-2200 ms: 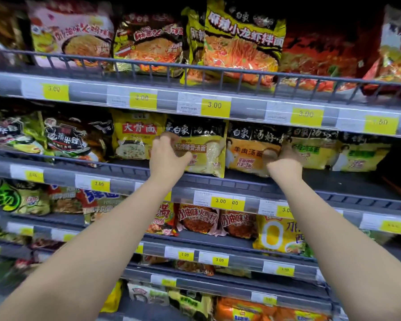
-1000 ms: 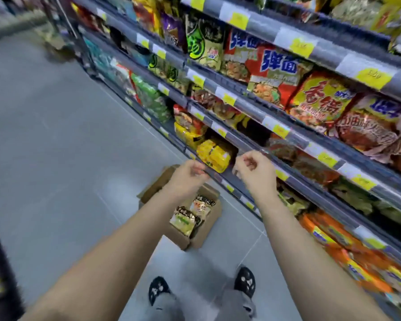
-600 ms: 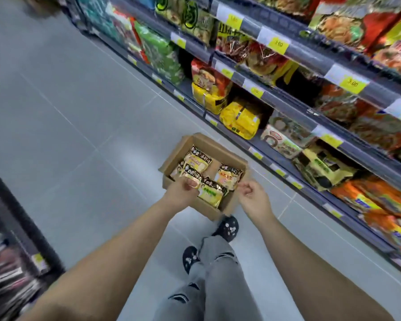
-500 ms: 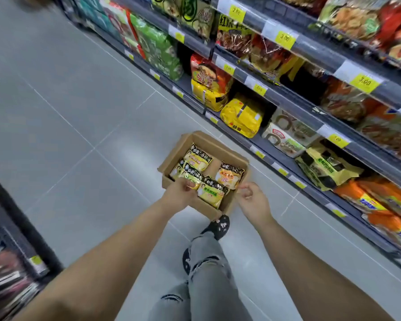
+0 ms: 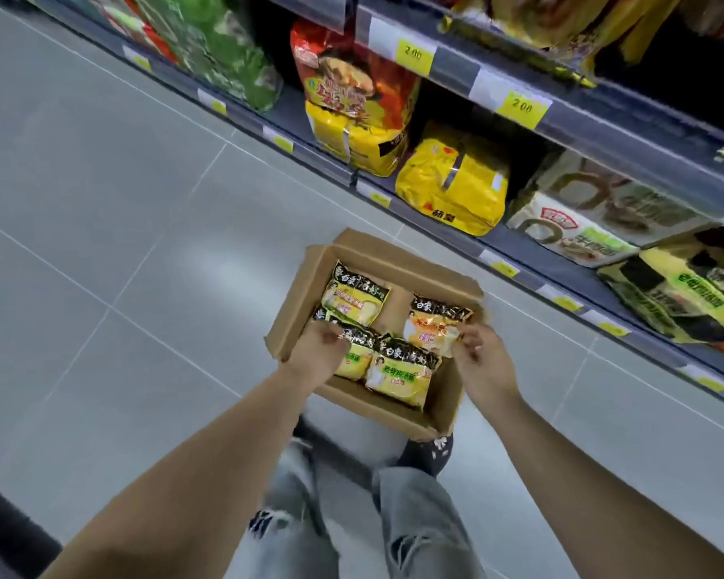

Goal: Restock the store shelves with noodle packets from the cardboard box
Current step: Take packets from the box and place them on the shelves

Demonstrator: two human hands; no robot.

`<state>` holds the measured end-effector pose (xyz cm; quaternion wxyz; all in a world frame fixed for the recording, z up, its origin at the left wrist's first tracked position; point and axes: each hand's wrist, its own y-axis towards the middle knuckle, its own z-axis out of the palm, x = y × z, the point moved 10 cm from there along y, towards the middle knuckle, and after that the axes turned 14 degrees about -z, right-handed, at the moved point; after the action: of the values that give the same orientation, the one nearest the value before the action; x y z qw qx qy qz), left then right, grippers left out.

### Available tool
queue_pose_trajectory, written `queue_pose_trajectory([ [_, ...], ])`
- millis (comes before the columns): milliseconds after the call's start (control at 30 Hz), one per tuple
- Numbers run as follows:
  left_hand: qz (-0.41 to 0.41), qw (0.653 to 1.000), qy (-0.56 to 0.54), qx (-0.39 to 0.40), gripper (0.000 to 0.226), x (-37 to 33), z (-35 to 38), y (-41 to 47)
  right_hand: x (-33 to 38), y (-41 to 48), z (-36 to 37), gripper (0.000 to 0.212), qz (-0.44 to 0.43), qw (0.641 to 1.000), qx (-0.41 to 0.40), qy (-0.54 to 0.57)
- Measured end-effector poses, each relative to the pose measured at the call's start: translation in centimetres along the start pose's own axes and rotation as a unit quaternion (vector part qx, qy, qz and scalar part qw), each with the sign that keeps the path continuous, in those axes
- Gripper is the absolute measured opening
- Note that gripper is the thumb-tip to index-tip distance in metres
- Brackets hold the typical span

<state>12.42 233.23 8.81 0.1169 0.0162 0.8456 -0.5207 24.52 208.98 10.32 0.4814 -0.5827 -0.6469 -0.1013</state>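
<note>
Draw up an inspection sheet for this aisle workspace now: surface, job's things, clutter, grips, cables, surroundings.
Surface: grey tiled floor, bearing the box.
Job's things: open cardboard box on the floor, four noodle packets lying flat inside; shelves run beside it.
Clutter: nothing seen.
Grips: left hand grips the near-left packet; right hand pinches the far-right packet at its corner.
Cables: nothing seen.
Surroundings: yellow bags and other packs on the shelves, yellow price tags; the person's grey jeans and a dark shoe at the box's near side.
</note>
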Motion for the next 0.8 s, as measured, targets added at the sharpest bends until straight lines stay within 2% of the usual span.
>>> queue_pose_trajectory([
  [133,0.034,0.992,0.120,-0.007,0.042,-0.1,3.3,9.1,-7.4,3.8,4.7,0.026,0.030,0.998,-0.048,-0.030],
  [200,0.074,0.983,0.165,-0.024,0.044,-0.3,4.7,14.0,-11.1,5.7,6.9,0.027,0.047,0.995,-0.076,-0.033],
  [300,0.118,0.969,0.213,-0.035,0.054,-1.2,6.5,21.1,-15.6,8.3,10.2,0.035,0.059,0.991,-0.097,-0.067],
  [367,0.122,0.965,0.228,-0.034,0.059,-1.6,7.9,26.0,-17.6,10.3,12.4,0.041,0.038,0.990,-0.099,-0.095],
  [533,0.052,0.971,0.215,-0.085,0.080,-2.4,9.4,32.9,-21.1,13.3,16.4,0.055,0.035,0.977,-0.129,-0.163],
  [667,0.021,0.952,0.282,-0.122,0.096,-2.2,10.3,35.5,-23.1,13.2,16.9,0.063,0.062,0.972,-0.161,-0.159],
  [800,-0.011,0.940,0.323,-0.108,0.089,-2.7,11.4,35.6,-24.6,12.4,15.7,0.070,0.100,0.966,-0.187,-0.150],
])
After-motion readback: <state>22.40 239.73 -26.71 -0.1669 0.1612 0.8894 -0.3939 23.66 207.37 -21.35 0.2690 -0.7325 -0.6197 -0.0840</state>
